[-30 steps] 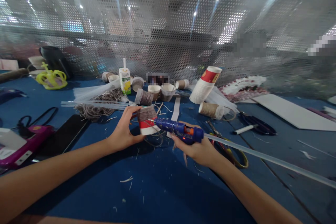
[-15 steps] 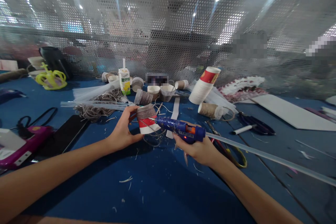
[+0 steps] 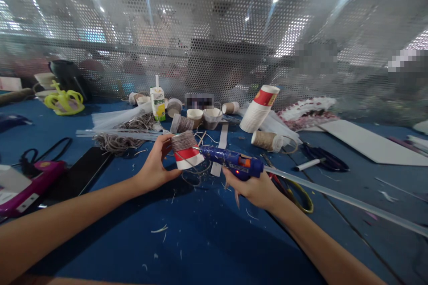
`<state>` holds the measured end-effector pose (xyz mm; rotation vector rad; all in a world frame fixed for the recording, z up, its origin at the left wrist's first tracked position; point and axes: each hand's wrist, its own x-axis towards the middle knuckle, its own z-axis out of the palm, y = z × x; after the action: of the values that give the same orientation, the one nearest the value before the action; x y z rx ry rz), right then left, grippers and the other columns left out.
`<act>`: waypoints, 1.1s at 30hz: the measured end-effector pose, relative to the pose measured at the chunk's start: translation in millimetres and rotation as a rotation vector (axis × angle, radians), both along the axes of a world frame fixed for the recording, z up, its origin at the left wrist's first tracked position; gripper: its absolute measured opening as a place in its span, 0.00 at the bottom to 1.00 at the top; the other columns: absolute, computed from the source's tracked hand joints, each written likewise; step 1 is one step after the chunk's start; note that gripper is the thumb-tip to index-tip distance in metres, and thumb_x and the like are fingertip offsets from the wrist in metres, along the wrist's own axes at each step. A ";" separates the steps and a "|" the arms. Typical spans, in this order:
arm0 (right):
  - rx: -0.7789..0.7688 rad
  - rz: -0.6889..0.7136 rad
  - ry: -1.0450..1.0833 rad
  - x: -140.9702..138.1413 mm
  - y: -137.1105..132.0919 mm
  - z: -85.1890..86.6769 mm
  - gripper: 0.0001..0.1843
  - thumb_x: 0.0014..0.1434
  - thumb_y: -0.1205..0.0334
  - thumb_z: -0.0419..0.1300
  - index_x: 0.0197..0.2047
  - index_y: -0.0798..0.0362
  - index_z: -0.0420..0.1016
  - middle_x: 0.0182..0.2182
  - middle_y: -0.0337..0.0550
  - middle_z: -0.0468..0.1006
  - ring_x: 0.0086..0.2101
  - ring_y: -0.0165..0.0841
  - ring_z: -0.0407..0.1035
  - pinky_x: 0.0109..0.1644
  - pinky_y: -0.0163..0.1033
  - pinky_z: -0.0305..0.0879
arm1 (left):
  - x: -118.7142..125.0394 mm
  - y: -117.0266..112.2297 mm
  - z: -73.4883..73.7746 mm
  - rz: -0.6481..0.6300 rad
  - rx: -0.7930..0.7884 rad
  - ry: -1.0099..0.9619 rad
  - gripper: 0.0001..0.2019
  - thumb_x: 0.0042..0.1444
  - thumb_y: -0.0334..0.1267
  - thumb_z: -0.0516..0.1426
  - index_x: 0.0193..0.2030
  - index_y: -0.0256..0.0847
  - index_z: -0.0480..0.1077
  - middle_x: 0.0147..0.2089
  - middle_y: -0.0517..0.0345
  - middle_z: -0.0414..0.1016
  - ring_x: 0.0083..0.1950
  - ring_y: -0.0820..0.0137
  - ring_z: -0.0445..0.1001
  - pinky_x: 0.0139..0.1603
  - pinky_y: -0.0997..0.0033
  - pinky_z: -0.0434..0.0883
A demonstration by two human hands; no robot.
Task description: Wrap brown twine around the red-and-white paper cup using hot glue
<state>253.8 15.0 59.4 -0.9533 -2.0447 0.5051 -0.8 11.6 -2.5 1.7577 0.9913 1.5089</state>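
Note:
My left hand (image 3: 156,165) grips a red and white paper cup (image 3: 187,158) between thumb and fingers, tilted above the table. Grey-brown yarn (image 3: 183,141) is wound round the cup's upper part, and a loose strand loops below it. In my right hand (image 3: 257,189) is a blue hot glue gun (image 3: 230,161) with a small red light lit. Its nozzle points left at the cup's side, by the lower edge of the yarn; whether it touches, I cannot tell. A long clear glue stick (image 3: 334,195) sticks out of its back.
Behind the cup lie a tangled heap of grey yarn (image 3: 125,138), a drink carton (image 3: 158,103) and several small cups. A leaning stack of paper cups (image 3: 260,109), scissors (image 3: 302,198) and a white pen (image 3: 308,164) are to the right. A purple power strip (image 3: 36,185) lies left.
The cup has shifted slightly left and tilted a little. The glue gun has moved slightly, its nozzle still beside the cup's yarn edge.

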 end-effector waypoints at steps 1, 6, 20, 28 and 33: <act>0.001 0.005 -0.013 -0.1 0.2 -0.6 0.04 0.51 0.58 0.63 0.28 0.48 0.76 0.21 0.40 0.75 0.25 0.39 0.72 0.32 0.45 0.74 | 0.1 0.1 -0.2 0.000 0.002 -0.005 0.33 0.42 0.30 0.63 0.55 0.44 0.54 0.56 0.46 0.67 0.60 0.56 0.69 0.65 0.46 0.64; 0.087 0.086 -0.162 3.1 3.8 -3.0 0.07 0.56 0.59 0.57 0.31 0.49 0.75 0.22 0.42 0.75 0.25 0.38 0.72 0.30 0.44 0.73 | -0.2 1.1 -1.8 -0.003 0.018 -0.023 0.33 0.42 0.31 0.64 0.55 0.45 0.54 0.55 0.47 0.68 0.58 0.57 0.71 0.63 0.47 0.66; 0.118 0.091 -0.219 13.7 20.2 -17.6 0.10 0.57 0.59 0.56 0.32 0.50 0.78 0.19 0.41 0.73 0.23 0.35 0.69 0.29 0.43 0.68 | -2.7 -1.2 0.3 0.093 0.118 0.118 0.33 0.46 0.34 0.63 0.59 0.45 0.56 0.59 0.47 0.60 0.62 0.57 0.64 0.64 0.49 0.65; -0.058 0.075 0.038 -15.5 5.3 -29.3 0.07 0.57 0.59 0.57 0.30 0.50 0.74 0.21 0.41 0.74 0.22 0.35 0.71 0.28 0.42 0.73 | -4.7 -4.3 6.5 0.177 0.110 0.283 0.37 0.42 0.31 0.63 0.60 0.46 0.57 0.57 0.49 0.59 0.62 0.53 0.61 0.64 0.41 0.62; -0.095 0.120 0.027 -18.7 0.2 -15.7 0.05 0.54 0.62 0.60 0.26 0.49 0.71 0.20 0.40 0.73 0.23 0.35 0.70 0.29 0.41 0.73 | -2.7 -7.9 8.2 0.175 0.099 0.318 0.38 0.42 0.30 0.63 0.61 0.47 0.56 0.58 0.48 0.58 0.62 0.51 0.61 0.61 0.39 0.65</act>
<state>235.1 15.2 43.7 -0.8779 -2.0777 0.6813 -3.5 3.7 5.7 2.0725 1.2750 1.4294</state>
